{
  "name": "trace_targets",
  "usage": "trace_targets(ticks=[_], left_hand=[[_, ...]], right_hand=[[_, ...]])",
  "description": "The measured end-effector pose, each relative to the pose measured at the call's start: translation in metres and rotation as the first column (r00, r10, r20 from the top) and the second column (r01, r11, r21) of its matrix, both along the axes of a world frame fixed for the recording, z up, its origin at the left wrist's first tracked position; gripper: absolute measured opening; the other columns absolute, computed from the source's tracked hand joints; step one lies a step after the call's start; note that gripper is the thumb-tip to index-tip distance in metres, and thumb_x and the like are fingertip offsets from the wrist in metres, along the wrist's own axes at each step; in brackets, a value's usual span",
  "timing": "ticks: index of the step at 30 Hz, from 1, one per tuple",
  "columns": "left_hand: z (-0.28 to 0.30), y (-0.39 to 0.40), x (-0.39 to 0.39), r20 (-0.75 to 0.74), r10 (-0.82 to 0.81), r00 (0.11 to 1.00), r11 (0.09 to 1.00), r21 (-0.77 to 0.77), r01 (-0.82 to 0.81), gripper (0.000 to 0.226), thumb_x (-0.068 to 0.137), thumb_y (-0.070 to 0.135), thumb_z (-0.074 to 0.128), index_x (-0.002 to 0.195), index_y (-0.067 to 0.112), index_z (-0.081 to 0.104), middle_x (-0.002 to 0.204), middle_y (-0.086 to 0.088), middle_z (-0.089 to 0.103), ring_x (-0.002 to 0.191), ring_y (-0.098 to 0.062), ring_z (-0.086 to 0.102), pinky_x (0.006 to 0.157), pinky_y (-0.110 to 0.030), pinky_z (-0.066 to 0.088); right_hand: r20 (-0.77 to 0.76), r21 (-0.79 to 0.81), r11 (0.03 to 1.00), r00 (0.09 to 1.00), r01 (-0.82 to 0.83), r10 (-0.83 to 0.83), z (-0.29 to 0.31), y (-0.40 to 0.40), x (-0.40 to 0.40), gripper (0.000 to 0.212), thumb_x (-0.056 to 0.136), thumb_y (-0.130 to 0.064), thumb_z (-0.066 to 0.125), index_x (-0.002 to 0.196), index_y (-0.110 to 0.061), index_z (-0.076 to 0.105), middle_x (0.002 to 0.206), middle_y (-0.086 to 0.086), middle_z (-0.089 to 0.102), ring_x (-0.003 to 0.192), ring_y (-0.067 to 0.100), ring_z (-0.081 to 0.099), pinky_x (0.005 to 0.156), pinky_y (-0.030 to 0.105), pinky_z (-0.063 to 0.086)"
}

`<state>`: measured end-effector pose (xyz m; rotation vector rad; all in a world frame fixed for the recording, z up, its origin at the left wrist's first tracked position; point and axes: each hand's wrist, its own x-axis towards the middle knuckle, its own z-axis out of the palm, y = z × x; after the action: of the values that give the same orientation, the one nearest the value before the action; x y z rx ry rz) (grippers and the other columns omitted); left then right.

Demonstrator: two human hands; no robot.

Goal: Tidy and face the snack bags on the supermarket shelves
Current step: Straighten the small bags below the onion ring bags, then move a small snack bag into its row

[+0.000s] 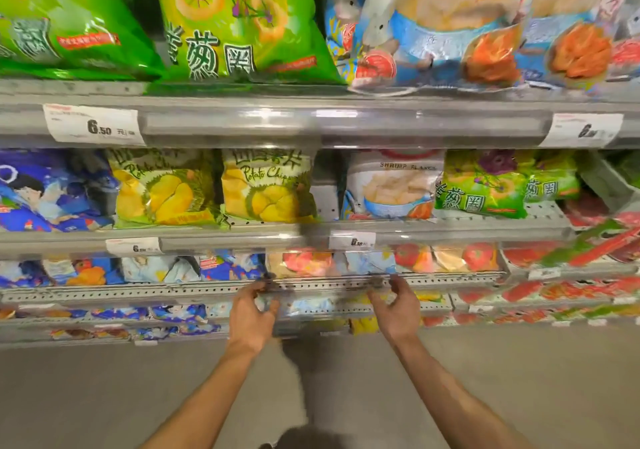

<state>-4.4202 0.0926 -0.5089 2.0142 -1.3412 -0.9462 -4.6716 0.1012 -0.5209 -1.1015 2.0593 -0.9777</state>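
Both hands are reaching to the front edge of a low shelf (pixel 104 294), a grey metal lip punched with a row of small holes. The left hand (pixel 251 313) and the right hand (pixel 398 310) are each curling fingers round an end of a clear, glossy bag (pixel 322 304), pinching it at its two sides; gripping both ends is probably keeping the slack film level so that its printed face turns outward. The bag is lying at the shelf's front edge, between the hands; motion blur is hiding its print. On the shelf above, crinkled foil bags are standing upright at the front edge: two yellow potato chip bags (pixel 266 188) side by side, a shrimp flakes bag (pixel 391 188), and a green bag (pixel 481 188) leaning against it.
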Motion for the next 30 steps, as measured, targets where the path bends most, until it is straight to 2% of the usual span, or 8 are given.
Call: trace_targets(ticks=[6, 10, 14, 16, 20, 25, 27, 30], left_hand=[[-0.046, -0.040, -0.010, -0.028, 0.009, 1.000, 0.993, -0.119, -0.013, 0.038, 0.087, 0.013, 0.073, 0.120, -0.001, 0.060, 0.105, -0.012, 0.064, 0.102, -0.031, 0.062, 0.094, -0.034, 0.047], [-0.070, -0.072, -0.019, -0.119, -0.051, 0.992, 0.979, -0.204, 0.026, 0.057, 0.083, 0.021, 0.079, 0.131, 0.004, 0.053, 0.120, -0.011, 0.062, 0.112, -0.026, 0.060, 0.102, -0.040, 0.047], [-0.094, -0.101, -0.024, -0.119, -0.020, 0.993, 0.968, -0.251, -0.011, 0.053, 0.077, 0.033, 0.085, 0.113, 0.012, 0.052, 0.091, 0.004, 0.059, 0.084, -0.013, 0.057, 0.070, -0.008, 0.042], [-0.103, -0.115, -0.024, -0.135, -0.012, 0.991, 0.968, -0.251, -0.022, 0.050, 0.072, 0.036, 0.087, 0.100, 0.019, 0.049, 0.082, 0.007, 0.057, 0.073, -0.006, 0.056, 0.063, -0.006, 0.043], [-0.111, -0.138, -0.020, -0.221, 0.009, 0.975, 0.976, -0.210, -0.057, 0.076, 0.061, 0.039, 0.093, 0.119, 0.009, 0.055, 0.102, -0.009, 0.071, 0.091, -0.021, 0.068, 0.087, -0.035, 0.055], [-0.107, -0.147, -0.021, -0.266, 0.032, 0.964, 0.999, 0.036, -0.024, 0.073, 0.032, 0.064, 0.087, 0.071, 0.011, 0.055, 0.048, -0.004, 0.052, 0.035, -0.011, 0.040, 0.037, -0.018, 0.034], [-0.104, -0.147, -0.019, -0.250, 0.028, 0.968, 0.996, 0.090, -0.005, 0.073, 0.031, 0.066, 0.086, 0.065, 0.014, 0.051, 0.044, -0.002, 0.045, 0.032, -0.010, 0.032, 0.034, -0.020, 0.028], [-0.106, -0.146, -0.014, -0.242, 0.037, 0.970, 0.996, 0.091, -0.015, 0.099, 0.042, 0.064, 0.091, 0.103, -0.009, 0.064, 0.059, -0.007, 0.053, 0.045, -0.012, 0.040, 0.056, -0.046, 0.052]], right_hand=[[-0.057, -0.151, 0.986, 0.996, -0.069, 0.061, -0.042, -0.054, -0.023, 0.038, 0.081, -0.026, 0.083, 0.108, -0.011, 0.061, 0.083, 0.002, 0.062, 0.074, 0.012, 0.060, 0.071, 0.028, 0.048], [-0.133, -0.143, 0.982, 0.986, -0.122, 0.103, -0.073, -0.085, -0.032, 0.055, 0.077, -0.043, 0.085, 0.112, -0.008, 0.060, 0.099, 0.011, 0.065, 0.094, 0.029, 0.062, 0.083, 0.040, 0.051], [-0.139, -0.097, 0.983, 0.980, -0.155, 0.141, -0.088, -0.107, -0.032, 0.061, 0.068, -0.060, 0.084, 0.088, -0.005, 0.064, 0.079, 0.011, 0.068, 0.072, 0.025, 0.064, 0.068, 0.038, 0.052], [-0.078, -0.052, 0.990, 0.989, -0.133, 0.128, -0.090, -0.118, -0.033, 0.069, 0.067, -0.056, 0.087, 0.094, 0.004, 0.069, 0.088, 0.020, 0.074, 0.082, 0.034, 0.071, 0.071, 0.047, 0.058], [0.105, 0.084, 0.986, 0.985, -0.146, 0.137, -0.090, -0.138, -0.036, 0.067, 0.060, -0.050, 0.093, 0.103, -0.001, 0.076, 0.101, 0.014, 0.077, 0.096, 0.029, 0.073, 0.087, 0.046, 0.059], [0.170, 0.067, 0.995, 0.983, -0.079, 0.067, -0.094, -0.144, -0.033, 0.073, 0.056, -0.039, 0.098, 0.108, 0.005, 0.071, 0.107, 0.018, 0.075, 0.099, 0.029, 0.073, 0.087, 0.044, 0.060], [0.142, 0.033, 0.998, 0.989, -0.048, 0.043, -0.095, -0.142, -0.028, 0.075, 0.058, -0.039, 0.097, 0.105, 0.012, 0.070, 0.106, 0.023, 0.074, 0.090, 0.029, 0.073, 0.084, 0.049, 0.059], [0.071, 0.015, 1.000, 0.997, -0.015, 0.014, -0.093, -0.139, -0.022, 0.072, 0.059, -0.043, 0.096, 0.102, 0.008, 0.070, 0.103, 0.020, 0.075, 0.085, 0.023, 0.069, 0.078, 0.043, 0.060]])
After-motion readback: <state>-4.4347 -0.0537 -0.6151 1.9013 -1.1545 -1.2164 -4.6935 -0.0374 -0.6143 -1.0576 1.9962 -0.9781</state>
